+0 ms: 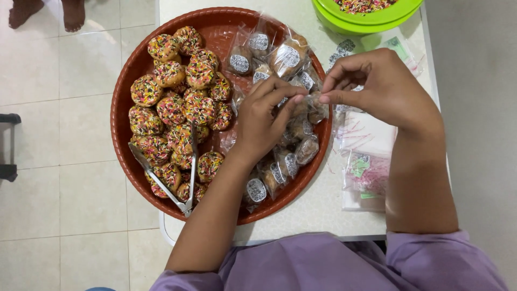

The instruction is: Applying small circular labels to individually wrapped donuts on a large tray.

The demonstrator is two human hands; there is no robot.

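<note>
Left hand (264,116) pinched on clear plastic cookie packet (301,99), right hand (377,86) pinched on its twisted top, above round brown woven tray (215,27), metal tongs (177,183) on sprinkled cookies (172,102), white worktop (318,205).

A pair of metal tongs (164,183) lies at the left edge of the round brown tray (129,81), resting on a heap of sprinkle-covered cookies (172,108) that fills the tray's left half. A green bowl (366,19) of coloured sprinkles stands at the desk's (318,207) far edge, cut off by the frame. On the desk to the right of the tray lie packs of clear bags (369,134) and a small packet of red twist ties (369,172). Two bare feet (48,13) stand on the pale tiled floor (64,215) at the upper left.
</note>
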